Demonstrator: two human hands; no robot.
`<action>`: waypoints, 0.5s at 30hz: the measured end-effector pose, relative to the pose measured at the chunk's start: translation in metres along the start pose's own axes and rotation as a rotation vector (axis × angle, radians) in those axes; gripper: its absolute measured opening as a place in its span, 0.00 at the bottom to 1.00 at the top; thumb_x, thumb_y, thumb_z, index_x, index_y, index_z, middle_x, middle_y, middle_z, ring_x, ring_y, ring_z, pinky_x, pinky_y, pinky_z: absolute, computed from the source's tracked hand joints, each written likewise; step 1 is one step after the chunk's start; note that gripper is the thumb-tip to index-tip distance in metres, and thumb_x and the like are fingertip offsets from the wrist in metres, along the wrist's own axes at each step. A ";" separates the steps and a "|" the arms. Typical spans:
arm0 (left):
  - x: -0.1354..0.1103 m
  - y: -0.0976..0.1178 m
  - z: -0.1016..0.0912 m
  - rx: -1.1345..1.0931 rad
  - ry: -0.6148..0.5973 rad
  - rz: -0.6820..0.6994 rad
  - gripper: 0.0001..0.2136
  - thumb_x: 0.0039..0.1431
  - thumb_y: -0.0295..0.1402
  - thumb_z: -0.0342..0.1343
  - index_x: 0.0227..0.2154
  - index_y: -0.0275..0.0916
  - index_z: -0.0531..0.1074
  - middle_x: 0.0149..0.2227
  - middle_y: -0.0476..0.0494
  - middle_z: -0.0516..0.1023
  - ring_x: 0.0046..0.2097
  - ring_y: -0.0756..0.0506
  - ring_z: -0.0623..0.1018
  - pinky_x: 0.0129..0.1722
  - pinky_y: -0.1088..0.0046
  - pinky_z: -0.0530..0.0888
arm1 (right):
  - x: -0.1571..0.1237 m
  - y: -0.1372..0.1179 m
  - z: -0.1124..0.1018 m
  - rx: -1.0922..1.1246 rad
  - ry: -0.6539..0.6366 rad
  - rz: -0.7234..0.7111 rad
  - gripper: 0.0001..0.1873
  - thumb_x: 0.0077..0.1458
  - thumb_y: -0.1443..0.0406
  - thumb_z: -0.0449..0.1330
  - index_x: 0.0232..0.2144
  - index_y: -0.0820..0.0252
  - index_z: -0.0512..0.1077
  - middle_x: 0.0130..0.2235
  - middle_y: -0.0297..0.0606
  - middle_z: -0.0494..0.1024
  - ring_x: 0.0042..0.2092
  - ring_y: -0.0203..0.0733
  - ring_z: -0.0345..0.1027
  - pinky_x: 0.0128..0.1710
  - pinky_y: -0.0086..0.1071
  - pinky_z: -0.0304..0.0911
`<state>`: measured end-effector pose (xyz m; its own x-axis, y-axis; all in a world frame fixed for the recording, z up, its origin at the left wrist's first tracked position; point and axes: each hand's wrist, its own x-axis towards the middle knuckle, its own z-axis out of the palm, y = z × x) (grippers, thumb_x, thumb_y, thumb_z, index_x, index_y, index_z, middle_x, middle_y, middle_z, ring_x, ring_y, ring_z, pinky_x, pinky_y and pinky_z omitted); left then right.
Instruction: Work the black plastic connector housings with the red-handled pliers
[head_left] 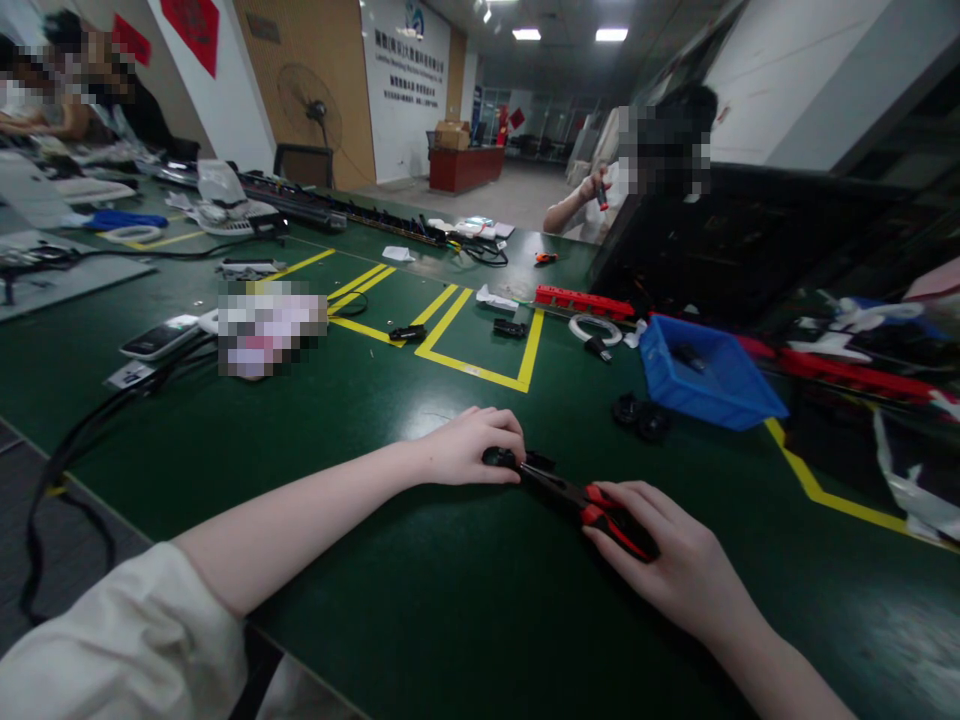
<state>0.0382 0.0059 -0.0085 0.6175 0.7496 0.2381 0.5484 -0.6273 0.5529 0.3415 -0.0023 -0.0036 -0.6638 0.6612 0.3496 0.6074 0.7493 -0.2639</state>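
My left hand [476, 448] is closed around a small black part [498, 457], holding it just above the green table top. Red-and-black long-nose pliers [559, 484] sit in my right hand [671, 545], with fingers wrapped round the handles. The tips of the pliers reach the black part at my left fingertips; whether the jaws grip it is too small to tell. Another dark piece [540, 460] shows just behind the jaws. Beyond my hands, two small black parts [510, 328] [407, 333] lie near yellow tape marks.
A blue bin [712, 375] stands to the right, with black round parts [640, 415] before it. Behind lie a white cable coil [595, 331] and a red strip [583, 301]. Black cables [97, 400] run off the left edge. Across the table a person [600, 205] holds a tool.
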 end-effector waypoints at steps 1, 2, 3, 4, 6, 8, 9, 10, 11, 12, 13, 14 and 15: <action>0.000 0.000 0.000 0.002 -0.002 -0.004 0.08 0.61 0.38 0.60 0.40 0.41 0.75 0.49 0.44 0.72 0.53 0.42 0.72 0.53 0.63 0.64 | 0.000 0.000 0.000 -0.002 -0.002 0.001 0.20 0.57 0.55 0.60 0.50 0.55 0.72 0.45 0.43 0.78 0.43 0.45 0.75 0.40 0.36 0.74; 0.000 0.000 0.000 0.005 -0.004 -0.008 0.08 0.61 0.38 0.60 0.40 0.42 0.75 0.49 0.44 0.72 0.53 0.42 0.72 0.52 0.63 0.64 | 0.001 -0.001 -0.001 -0.005 -0.005 0.001 0.20 0.57 0.55 0.60 0.50 0.54 0.72 0.45 0.43 0.78 0.43 0.45 0.75 0.40 0.36 0.74; 0.000 0.000 0.000 0.007 -0.005 -0.010 0.08 0.61 0.38 0.60 0.40 0.42 0.75 0.49 0.44 0.72 0.53 0.42 0.72 0.52 0.63 0.65 | 0.001 -0.001 -0.001 -0.009 -0.006 0.001 0.19 0.57 0.55 0.60 0.49 0.55 0.72 0.45 0.43 0.78 0.43 0.45 0.75 0.40 0.37 0.74; 0.000 0.001 -0.001 0.010 -0.006 -0.010 0.09 0.61 0.38 0.60 0.41 0.41 0.75 0.49 0.44 0.72 0.53 0.42 0.72 0.52 0.63 0.65 | 0.001 -0.002 -0.001 -0.013 -0.007 0.002 0.19 0.57 0.55 0.60 0.49 0.55 0.72 0.45 0.43 0.78 0.43 0.45 0.75 0.41 0.37 0.74; 0.000 0.001 -0.001 0.013 -0.005 -0.006 0.09 0.61 0.39 0.59 0.40 0.41 0.75 0.49 0.44 0.73 0.53 0.42 0.72 0.52 0.63 0.65 | 0.001 -0.002 -0.001 -0.019 -0.003 0.002 0.19 0.57 0.55 0.60 0.49 0.55 0.72 0.45 0.43 0.78 0.43 0.45 0.75 0.41 0.37 0.74; 0.000 0.002 -0.001 0.013 0.002 0.001 0.08 0.63 0.39 0.58 0.40 0.41 0.75 0.49 0.44 0.73 0.52 0.43 0.73 0.53 0.64 0.65 | 0.000 -0.001 -0.001 -0.021 -0.001 0.002 0.19 0.57 0.55 0.60 0.49 0.55 0.72 0.45 0.43 0.78 0.44 0.45 0.75 0.42 0.37 0.74; 0.000 0.002 -0.001 0.013 0.007 0.004 0.08 0.63 0.38 0.57 0.40 0.41 0.75 0.48 0.45 0.73 0.52 0.43 0.73 0.52 0.64 0.65 | 0.000 0.000 0.000 -0.020 0.004 0.000 0.19 0.57 0.55 0.60 0.49 0.55 0.72 0.45 0.43 0.78 0.43 0.45 0.75 0.42 0.37 0.74; 0.000 0.002 -0.001 0.014 0.011 0.003 0.07 0.63 0.37 0.56 0.40 0.41 0.75 0.48 0.45 0.73 0.52 0.44 0.73 0.52 0.65 0.65 | 0.000 0.000 0.000 -0.018 0.006 -0.002 0.20 0.57 0.55 0.60 0.49 0.55 0.71 0.45 0.43 0.77 0.43 0.45 0.75 0.41 0.37 0.74; 0.000 0.002 0.000 0.017 0.013 -0.001 0.07 0.63 0.36 0.56 0.40 0.41 0.75 0.48 0.45 0.73 0.52 0.44 0.73 0.52 0.65 0.65 | 0.000 0.000 0.001 -0.017 0.007 -0.002 0.20 0.57 0.55 0.60 0.49 0.55 0.71 0.45 0.43 0.77 0.43 0.45 0.75 0.41 0.37 0.74; 0.000 0.003 0.000 0.023 0.012 -0.008 0.07 0.62 0.35 0.56 0.40 0.41 0.75 0.48 0.45 0.73 0.51 0.44 0.73 0.52 0.65 0.65 | 0.000 0.000 0.001 -0.016 0.003 0.000 0.19 0.57 0.55 0.60 0.49 0.55 0.71 0.45 0.43 0.77 0.43 0.45 0.75 0.41 0.37 0.74; 0.000 0.003 0.001 0.029 0.009 -0.016 0.07 0.62 0.35 0.56 0.39 0.41 0.75 0.47 0.45 0.74 0.51 0.43 0.73 0.52 0.65 0.65 | 0.001 0.000 0.001 -0.015 0.001 0.002 0.19 0.57 0.55 0.60 0.49 0.55 0.71 0.45 0.43 0.78 0.43 0.45 0.75 0.41 0.37 0.74; 0.000 0.003 0.001 0.035 0.007 -0.024 0.07 0.61 0.36 0.57 0.39 0.41 0.75 0.47 0.46 0.74 0.50 0.43 0.73 0.52 0.64 0.65 | 0.001 -0.001 0.001 -0.015 -0.002 0.004 0.19 0.57 0.55 0.60 0.48 0.55 0.72 0.45 0.43 0.78 0.43 0.45 0.75 0.41 0.37 0.74; 0.000 0.003 0.002 0.041 0.006 -0.031 0.07 0.61 0.36 0.57 0.39 0.41 0.75 0.47 0.46 0.74 0.50 0.43 0.73 0.53 0.64 0.65 | 0.001 -0.001 0.001 -0.015 -0.004 0.006 0.18 0.57 0.56 0.60 0.48 0.55 0.72 0.45 0.43 0.78 0.43 0.45 0.75 0.41 0.37 0.74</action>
<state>0.0411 0.0039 -0.0084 0.5965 0.7699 0.2267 0.5895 -0.6120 0.5272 0.3391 -0.0024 -0.0039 -0.6619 0.6659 0.3441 0.6178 0.7447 -0.2526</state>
